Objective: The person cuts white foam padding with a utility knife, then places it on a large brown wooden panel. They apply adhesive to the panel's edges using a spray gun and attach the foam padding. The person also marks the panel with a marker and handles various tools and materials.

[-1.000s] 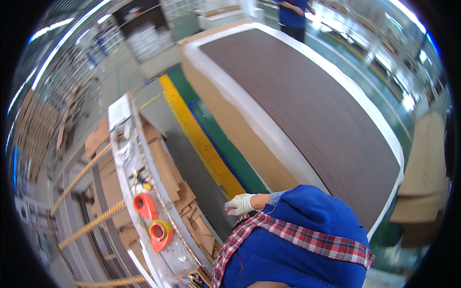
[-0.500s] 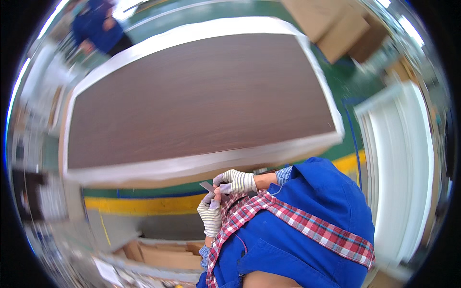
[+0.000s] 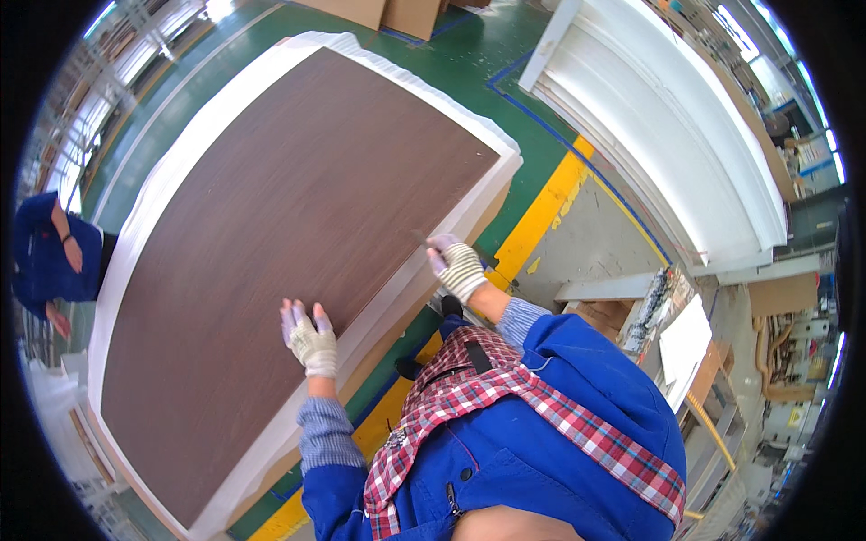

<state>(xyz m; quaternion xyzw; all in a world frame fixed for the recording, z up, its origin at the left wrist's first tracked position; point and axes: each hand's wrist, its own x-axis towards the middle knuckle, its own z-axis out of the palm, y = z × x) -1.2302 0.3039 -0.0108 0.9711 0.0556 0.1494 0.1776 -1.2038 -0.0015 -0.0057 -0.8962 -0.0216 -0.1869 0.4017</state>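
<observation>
A large dark brown wood-grain panel [image 3: 298, 216] lies flat on white foam wrapping [image 3: 185, 149]. My left hand [image 3: 311, 338], in a striped work glove with bare fingertips, rests on the panel near its close edge, fingers spread and nothing held. Farther right, my right hand [image 3: 458, 269] wears a matching glove and is closed on a thin grey flat blade [image 3: 419, 237]. The blade's tip points over the panel's near edge; whether it touches the surface cannot be told. Most of the blade is hidden in the fingers.
At the far left a person in blue [image 3: 59, 252] stands beside the panel. White door-like boards [image 3: 658, 117] lean in a stack at the right. A workbench [image 3: 667, 334] with papers is at my right. Brown cardboard [image 3: 410, 16] stands at the back, and a yellow floor line [image 3: 546, 207] runs behind my right hand.
My hands were together holding the grey blade in front of me; they have parted. My left hand moved onto the panel, and my right carried the blade to its edge. My view has turned.
</observation>
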